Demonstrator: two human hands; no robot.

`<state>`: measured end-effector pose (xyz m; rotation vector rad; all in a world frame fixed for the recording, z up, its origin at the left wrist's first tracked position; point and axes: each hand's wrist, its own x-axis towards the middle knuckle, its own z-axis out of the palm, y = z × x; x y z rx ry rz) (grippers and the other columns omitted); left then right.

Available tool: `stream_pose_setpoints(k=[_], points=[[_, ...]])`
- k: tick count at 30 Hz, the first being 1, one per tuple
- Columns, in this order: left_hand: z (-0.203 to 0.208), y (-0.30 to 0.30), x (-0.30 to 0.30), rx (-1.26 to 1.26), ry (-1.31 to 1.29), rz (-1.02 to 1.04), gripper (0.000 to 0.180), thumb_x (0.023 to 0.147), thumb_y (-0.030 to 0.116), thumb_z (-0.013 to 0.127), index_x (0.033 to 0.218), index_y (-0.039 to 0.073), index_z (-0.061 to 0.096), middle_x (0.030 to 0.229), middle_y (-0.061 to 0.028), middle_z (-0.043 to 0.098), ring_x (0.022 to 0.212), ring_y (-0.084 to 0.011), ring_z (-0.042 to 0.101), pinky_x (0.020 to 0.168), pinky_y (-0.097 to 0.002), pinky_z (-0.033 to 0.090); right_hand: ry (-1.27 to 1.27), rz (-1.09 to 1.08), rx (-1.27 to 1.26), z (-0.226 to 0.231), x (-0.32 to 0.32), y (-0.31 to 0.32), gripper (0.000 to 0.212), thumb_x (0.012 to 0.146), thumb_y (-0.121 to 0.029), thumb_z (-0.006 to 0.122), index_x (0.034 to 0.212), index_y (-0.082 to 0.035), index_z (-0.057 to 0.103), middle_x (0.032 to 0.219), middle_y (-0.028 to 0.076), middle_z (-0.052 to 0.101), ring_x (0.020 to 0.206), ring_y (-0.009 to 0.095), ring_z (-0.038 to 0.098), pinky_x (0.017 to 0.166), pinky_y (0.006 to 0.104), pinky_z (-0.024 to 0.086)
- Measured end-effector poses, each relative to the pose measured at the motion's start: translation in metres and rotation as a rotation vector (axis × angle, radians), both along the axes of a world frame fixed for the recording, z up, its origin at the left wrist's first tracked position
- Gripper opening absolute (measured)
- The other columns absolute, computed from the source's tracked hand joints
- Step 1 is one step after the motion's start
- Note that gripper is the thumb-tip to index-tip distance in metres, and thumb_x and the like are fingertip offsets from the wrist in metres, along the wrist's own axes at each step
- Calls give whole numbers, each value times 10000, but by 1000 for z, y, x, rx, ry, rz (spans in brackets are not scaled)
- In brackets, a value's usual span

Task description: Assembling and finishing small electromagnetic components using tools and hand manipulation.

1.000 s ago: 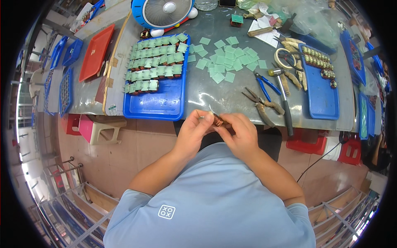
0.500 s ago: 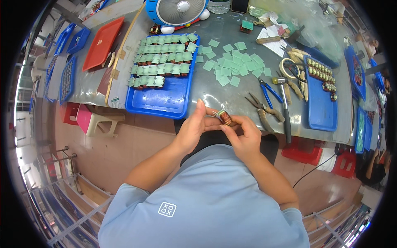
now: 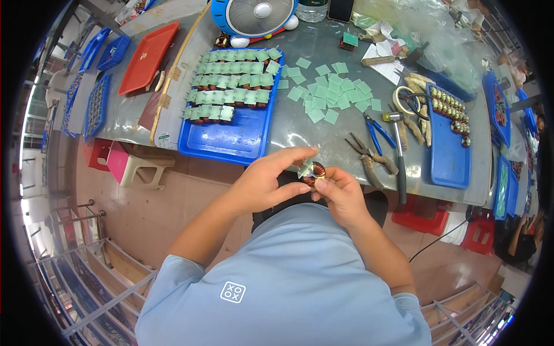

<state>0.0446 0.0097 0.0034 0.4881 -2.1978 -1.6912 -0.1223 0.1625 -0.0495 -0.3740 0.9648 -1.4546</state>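
Observation:
Near the table's front edge, both hands are at a copper-wound ring coil (image 3: 317, 170). My right hand (image 3: 341, 195) pinches its right side between thumb and fingers. My left hand (image 3: 262, 181) reaches around its left side, thumb against the lower edge and index finger stretched above; the other fingers are mostly hidden behind. A small pale green plate (image 3: 304, 170) with thin wire leads shows on the coil's left face. Ahead lie many loose green square plates (image 3: 330, 92). The blue tray (image 3: 222, 141) at left holds rows of coils topped with green plates.
Pliers (image 3: 360, 144), blue-handled pliers (image 3: 380, 132) and a hammer (image 3: 399, 155) lie right of the hands, beside a tape roll (image 3: 401, 97). A second blue tray (image 3: 449, 161) holds more coils. A blue fan (image 3: 259, 14) stands at the back; a red tray (image 3: 149, 57) lies far left.
The coil has turned so that its ring opening and green plate show. My left hand has swung over, its index finger now pointing across above the coil. The right hand keeps its pinch.

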Motion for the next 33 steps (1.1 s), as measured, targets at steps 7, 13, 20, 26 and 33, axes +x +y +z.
stream_pose_setpoints(k=[7, 13, 20, 26, 33], points=[[6, -6, -6, -312, -74, -49, 502, 821, 203, 834, 1280, 93, 663, 1284, -99, 696, 1156, -310, 662, 980, -399, 518, 38, -41, 15, 11, 2, 0, 216, 1021, -190, 656, 1111, 7, 663, 982, 64, 707, 829, 123, 621, 784, 276, 517], [2, -1, -9, -359, -63, -50, 478, 806, 178, 850, 1237, 64, 678, 1284, -93, 702, 1164, -292, 669, 978, -378, 527, 216, -85, -13, -2, 3, 5, 257, 1053, -275, 616, 1067, -20, 646, 980, 58, 701, 831, 108, 615, 778, 265, 509], [8, -8, -6, -302, -20, -75, 469, 813, 193, 853, 1217, 78, 643, 1203, -118, 674, 1110, -305, 656, 936, -384, 527, 104, -21, -98, 12, 9, 0, 288, 1074, -207, 575, 1245, 21, 616, 1151, 94, 692, 946, 139, 647, 865, 308, 540], [8, -7, -8, -331, 12, -89, 453, 809, 190, 855, 1199, 73, 655, 1179, -98, 690, 1100, -297, 655, 921, -387, 529, 144, -44, -126, 14, 8, 1, 260, 1068, -169, 571, 1202, 49, 624, 1106, 102, 706, 915, 145, 656, 843, 303, 543], [2, -7, -9, -400, 39, -107, 431, 792, 197, 863, 1163, 82, 677, 1178, -89, 698, 1096, -298, 662, 904, -387, 539, 158, -60, -108, 14, 9, 5, 235, 1063, -136, 559, 1177, 58, 627, 1075, 111, 714, 903, 153, 675, 833, 300, 555]])
